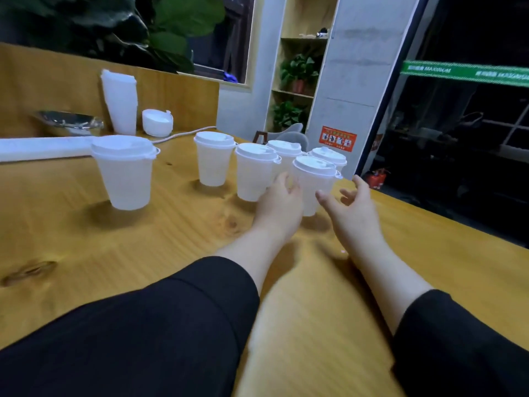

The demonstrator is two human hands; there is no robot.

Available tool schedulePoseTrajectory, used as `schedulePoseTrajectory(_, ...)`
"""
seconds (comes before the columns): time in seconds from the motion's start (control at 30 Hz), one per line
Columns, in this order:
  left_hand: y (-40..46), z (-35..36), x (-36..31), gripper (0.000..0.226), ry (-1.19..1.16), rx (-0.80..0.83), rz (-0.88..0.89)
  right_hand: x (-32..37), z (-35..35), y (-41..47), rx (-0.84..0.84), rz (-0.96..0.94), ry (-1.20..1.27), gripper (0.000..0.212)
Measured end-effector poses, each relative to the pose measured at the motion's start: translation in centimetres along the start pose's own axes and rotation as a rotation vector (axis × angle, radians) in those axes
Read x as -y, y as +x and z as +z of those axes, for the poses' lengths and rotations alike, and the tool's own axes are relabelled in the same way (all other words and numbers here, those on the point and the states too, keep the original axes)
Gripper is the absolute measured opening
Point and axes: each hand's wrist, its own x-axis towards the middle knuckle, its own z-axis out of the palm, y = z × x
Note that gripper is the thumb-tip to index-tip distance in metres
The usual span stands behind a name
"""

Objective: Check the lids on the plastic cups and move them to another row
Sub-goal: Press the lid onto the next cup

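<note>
Six lidded cups on the tabletop [86,239]. Nearest the hands: one cup [313,186], at about 1 o'clock from the person, with three more packed close around it.

Left hand [282,203] lies against that cup's left side, fingers curled onto its wall. Right hand [350,209] sits just beside its right side, fingers spread and loose, holding nothing.

Lone cup [126,173] stands at 10 o'clock, well apart; another cup [213,159] at 11.

Risk, as I judge it: the cluster is tight, so a lift or squeeze could knock the neighbour [254,171], or buckle the soft wall and pop the lid [315,165].
</note>
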Motion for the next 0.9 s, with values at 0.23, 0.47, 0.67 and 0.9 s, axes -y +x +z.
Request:
schedulePoseTrajectory(0.23, 1.3, 0.9, 0.3, 0.035, -0.156, 0.044, 0.022, -1.0, 1.3, 3.4, 0.143, -0.055, 0.096, 0.08)
schedulePoseTrajectory(0.47, -1.9, 1.7, -2.8, 0.051, -0.358, 0.109, -0.093, 0.3, -3.7, -1.7, -0.023, -0.021, 0.112, 0.094)
schedulePoseTrajectory(0.67, -9.9, 6.8, -7.3, 0.045, -0.54, 0.311, -0.127, 0.0, -13.5, -11.0, -0.202, 0.005, 0.014, 0.091)
schedulePoseTrajectory(0.9, -23.3, 12.1, -12.6, 0.043, -0.557, 0.54, -0.163, 0.0, -25.5, -25.0, -0.233, 0.097, -0.128, 0.094)
